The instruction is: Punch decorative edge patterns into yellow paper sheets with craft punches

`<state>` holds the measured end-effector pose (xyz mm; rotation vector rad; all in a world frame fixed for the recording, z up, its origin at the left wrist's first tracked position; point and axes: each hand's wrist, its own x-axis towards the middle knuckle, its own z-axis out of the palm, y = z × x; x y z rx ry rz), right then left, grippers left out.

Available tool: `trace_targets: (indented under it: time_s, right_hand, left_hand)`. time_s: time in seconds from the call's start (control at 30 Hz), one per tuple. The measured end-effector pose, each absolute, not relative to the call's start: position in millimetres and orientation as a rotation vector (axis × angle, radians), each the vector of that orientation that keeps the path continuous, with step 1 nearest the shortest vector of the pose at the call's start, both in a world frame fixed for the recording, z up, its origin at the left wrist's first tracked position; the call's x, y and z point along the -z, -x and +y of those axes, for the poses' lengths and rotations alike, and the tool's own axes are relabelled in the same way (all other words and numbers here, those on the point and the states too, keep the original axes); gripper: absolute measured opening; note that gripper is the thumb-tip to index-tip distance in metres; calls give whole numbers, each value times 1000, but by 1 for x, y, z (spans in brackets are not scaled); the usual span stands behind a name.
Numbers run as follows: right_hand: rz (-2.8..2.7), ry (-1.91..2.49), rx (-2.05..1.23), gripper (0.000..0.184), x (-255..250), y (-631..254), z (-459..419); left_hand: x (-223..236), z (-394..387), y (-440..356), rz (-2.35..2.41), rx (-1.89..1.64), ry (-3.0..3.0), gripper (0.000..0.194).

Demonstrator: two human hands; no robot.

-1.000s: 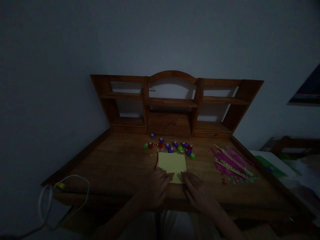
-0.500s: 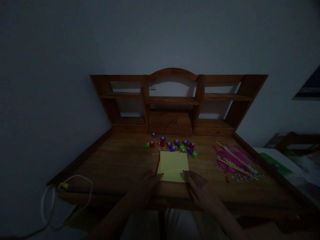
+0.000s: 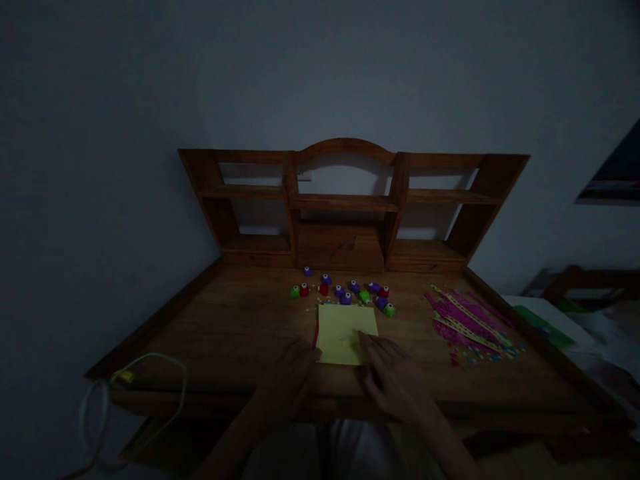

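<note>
A yellow sheet of paper (image 3: 345,323) lies flat on the wooden desk (image 3: 240,327), with a red edge showing under its left side. My left hand (image 3: 293,373) rests at the sheet's near left corner, fingers stretched out. My right hand (image 3: 393,377) lies flat over the near right corner, fingertips on the paper. Just beyond the sheet sit several small craft punches (image 3: 345,291) in purple, red and green.
A pile of pink and yellow paper strips (image 3: 465,320) with tiny coloured bits lies at the right of the desk. A wooden hutch with shelves (image 3: 345,203) stands at the back. A white cable (image 3: 135,387) hangs off the near left corner. The room is dim.
My left hand has slid from the sheet's near edge to its left corner. My right hand has moved forward onto the paper. The view shifted slightly.
</note>
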<state>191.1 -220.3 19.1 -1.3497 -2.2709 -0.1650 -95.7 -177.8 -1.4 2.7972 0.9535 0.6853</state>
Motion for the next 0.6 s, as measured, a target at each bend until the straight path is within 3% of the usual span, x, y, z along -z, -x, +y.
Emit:
trace_targets:
  time_s: [0.33, 0.6]
  right_hand:
    - [-2359, 1277, 208, 43, -18, -165, -219]
    - [-2496, 1043, 26, 51, -32, -142, -208]
  left_hand:
    - [9, -191, 79, 1037, -736, -2764, 58]
    - [20, -182, 96, 1079, -794, -2725, 59]
